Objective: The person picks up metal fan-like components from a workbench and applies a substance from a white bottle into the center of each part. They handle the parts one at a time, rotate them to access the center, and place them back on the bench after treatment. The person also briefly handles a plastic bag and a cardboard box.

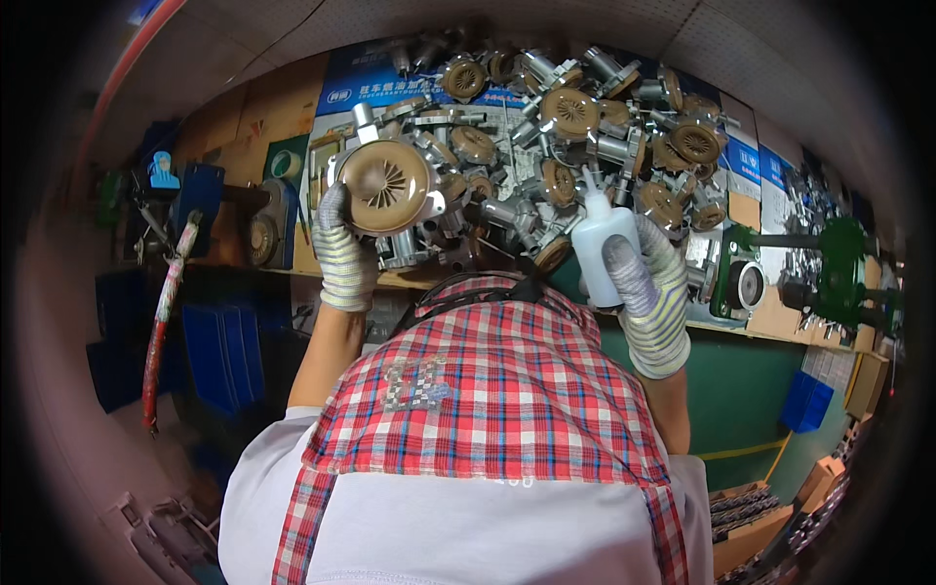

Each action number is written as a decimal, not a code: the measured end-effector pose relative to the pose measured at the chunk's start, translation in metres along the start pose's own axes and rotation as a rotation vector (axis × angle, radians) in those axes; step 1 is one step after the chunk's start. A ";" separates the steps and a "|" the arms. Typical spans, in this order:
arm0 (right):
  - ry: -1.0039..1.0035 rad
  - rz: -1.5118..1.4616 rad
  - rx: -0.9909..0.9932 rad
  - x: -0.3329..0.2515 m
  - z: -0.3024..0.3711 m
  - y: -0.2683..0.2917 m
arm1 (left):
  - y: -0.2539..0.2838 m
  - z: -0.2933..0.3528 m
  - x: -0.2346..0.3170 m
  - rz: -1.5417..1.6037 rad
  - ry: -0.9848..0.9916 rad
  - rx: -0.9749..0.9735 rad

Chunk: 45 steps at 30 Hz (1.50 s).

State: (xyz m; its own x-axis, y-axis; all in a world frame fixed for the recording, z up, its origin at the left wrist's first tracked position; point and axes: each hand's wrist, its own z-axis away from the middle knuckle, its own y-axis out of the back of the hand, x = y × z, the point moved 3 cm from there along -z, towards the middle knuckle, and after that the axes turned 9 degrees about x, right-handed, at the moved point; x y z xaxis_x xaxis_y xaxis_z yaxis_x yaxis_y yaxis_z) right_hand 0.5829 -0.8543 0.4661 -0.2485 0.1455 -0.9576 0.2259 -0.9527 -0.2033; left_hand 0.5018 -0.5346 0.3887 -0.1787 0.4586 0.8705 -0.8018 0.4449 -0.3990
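Note:
My left hand (344,255), in a striped knit glove, grips a metal pump part with a round tan finned disc (386,185) and holds it up at the left of the bench. My right hand (645,283), gloved the same way, holds a white squeeze bottle (601,244) upright; its thin nozzle points up toward the heap of parts. The two hands are apart, with the bottle to the right of the held part. My plaid apron and white shirt fill the lower middle of the view.
A heap of several similar metal parts with tan discs (570,112) covers the workbench (780,317). A green fixture (838,263) stands at the right. Blue bins (807,400) and cardboard boxes (751,517) sit lower right; a red-wrapped hose (161,322) hangs at the left.

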 end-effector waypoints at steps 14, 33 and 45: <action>-0.023 0.397 -0.296 0.025 -0.020 -0.067 | -0.037 0.033 0.008 -0.326 -0.122 -0.155; -0.089 0.551 -0.259 0.024 -0.042 -0.097 | -0.031 -0.002 0.009 -0.354 -0.089 -0.191; -0.018 0.688 -0.240 0.024 -0.056 -0.117 | -0.026 -0.028 0.004 -0.322 0.007 -0.256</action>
State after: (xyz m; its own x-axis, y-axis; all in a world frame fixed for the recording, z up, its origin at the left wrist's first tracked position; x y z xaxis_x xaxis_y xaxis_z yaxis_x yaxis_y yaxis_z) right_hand 0.6032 -0.7247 0.4550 0.0093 -0.4714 -0.8819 0.5362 -0.7420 0.4023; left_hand 0.5375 -0.5232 0.3941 0.0629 0.2689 0.9611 -0.6481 0.7433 -0.1656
